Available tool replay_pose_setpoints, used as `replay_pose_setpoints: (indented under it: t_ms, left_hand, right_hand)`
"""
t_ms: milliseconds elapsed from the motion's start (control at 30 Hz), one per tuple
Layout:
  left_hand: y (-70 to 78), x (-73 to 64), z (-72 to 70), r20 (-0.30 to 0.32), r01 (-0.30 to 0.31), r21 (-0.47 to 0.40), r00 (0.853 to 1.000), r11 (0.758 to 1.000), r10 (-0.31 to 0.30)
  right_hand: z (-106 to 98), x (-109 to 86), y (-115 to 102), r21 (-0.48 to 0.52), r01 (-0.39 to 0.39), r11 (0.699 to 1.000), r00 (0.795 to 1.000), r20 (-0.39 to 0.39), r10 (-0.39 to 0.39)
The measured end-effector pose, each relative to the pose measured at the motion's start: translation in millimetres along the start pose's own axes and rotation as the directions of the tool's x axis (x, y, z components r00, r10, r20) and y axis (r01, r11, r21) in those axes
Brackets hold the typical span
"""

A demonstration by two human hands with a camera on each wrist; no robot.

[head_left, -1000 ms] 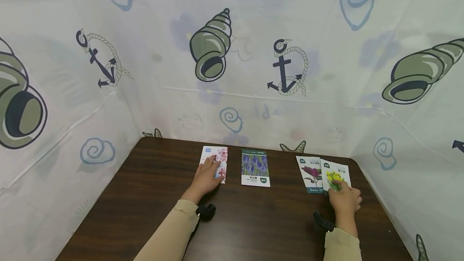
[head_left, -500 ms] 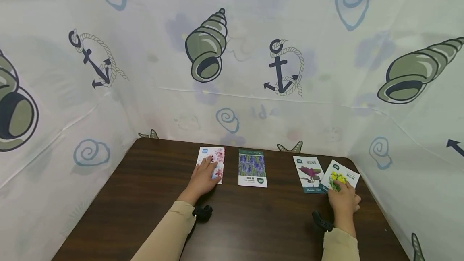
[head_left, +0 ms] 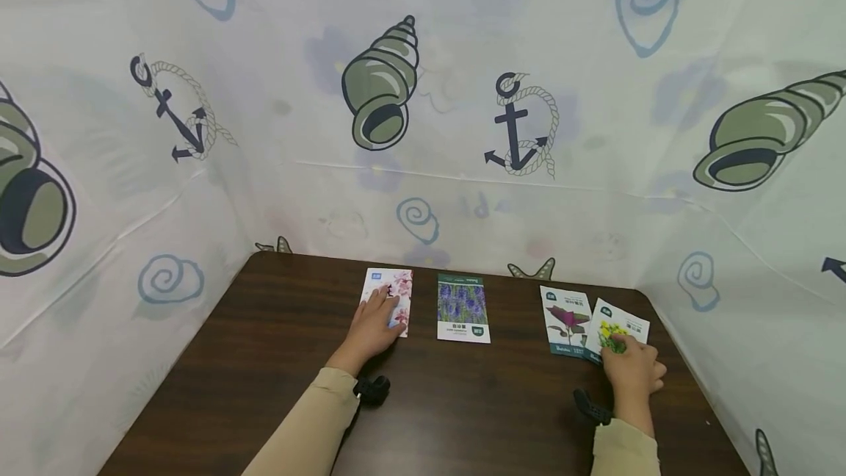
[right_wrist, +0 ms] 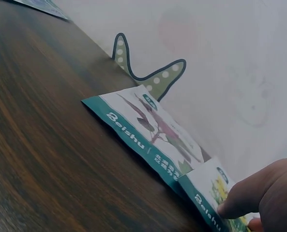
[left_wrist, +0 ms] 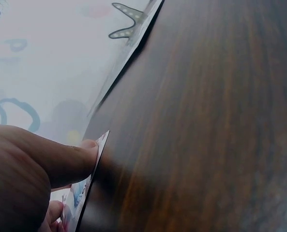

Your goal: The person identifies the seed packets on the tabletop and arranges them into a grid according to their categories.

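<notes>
In the head view my left hand [head_left: 370,325] rests on a seed packet with pink blossoms [head_left: 403,285] at the table's far left, fingers stretched over it. The left wrist view has the thumb [left_wrist: 75,162] at that packet's edge. My right hand [head_left: 633,369] pinches a yellow-flower seed packet [head_left: 631,323] low down at the far right, between thumb and fingers. Its left side overlaps a seed packet with a purple bloom [head_left: 566,305]. The right wrist view has the thumb [right_wrist: 237,195] on the yellow-flower packet's face, the fingers mostly hidden.
A lavender seed packet [head_left: 462,307] lies between the two hands, touched by neither. All packets lie near the far edge of the dark wooden table [head_left: 476,402]. A white printed cloth [head_left: 456,116] rises behind and at both sides.
The yellow-flower packet has turned clockwise under my right hand, then slid back a little leftward. The purple-bloom packet has turned slightly too. My left hand stays on the pink packet.
</notes>
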State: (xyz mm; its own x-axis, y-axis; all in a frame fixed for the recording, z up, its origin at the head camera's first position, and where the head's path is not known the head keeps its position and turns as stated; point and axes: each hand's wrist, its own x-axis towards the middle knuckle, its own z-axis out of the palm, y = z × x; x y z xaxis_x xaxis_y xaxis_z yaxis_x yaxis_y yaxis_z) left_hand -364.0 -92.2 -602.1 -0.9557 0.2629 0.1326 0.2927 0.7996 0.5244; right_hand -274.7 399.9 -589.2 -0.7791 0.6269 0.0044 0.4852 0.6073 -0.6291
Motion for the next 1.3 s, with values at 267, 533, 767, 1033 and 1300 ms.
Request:
replay_pose_setpoints:
  t_ms: [267,533,767,1033,1300]
  left_hand:
    - [-1.3,0.8,1.6,0.012,0.017,-0.014,1.000,1.000,-0.017]
    - [-1.7,1.6,2.5,0.015,0.019,-0.006,1.000,1.000,-0.019]
    - [-4.3,1.3,5.4,0.002,0.000,-0.036,1.000,0.999,0.000]
    - [-5.7,2.4,7.2,-0.010,-0.017,-0.051,1.000,0.999,0.017]
    - [-0.8,1.1,2.0,0.015,0.007,-0.044,1.000,0.999,-0.006]
  right_hand:
    - [-3,-0.9,0,0.006,-0.024,1.000,1.000,0.015,0.024]
    - [-7,-0.5,1,-0.036,-0.054,0.998,0.997,0.051,0.056]
    - [-12,0.2,0,-0.042,-0.067,0.997,0.996,0.063,0.070]
    - [-18,-1.7,1,-0.067,-0.086,0.994,0.992,0.083,0.092]
    - [-20,-4.9,-3,-0.036,-0.105,0.994,0.991,0.083,0.108]
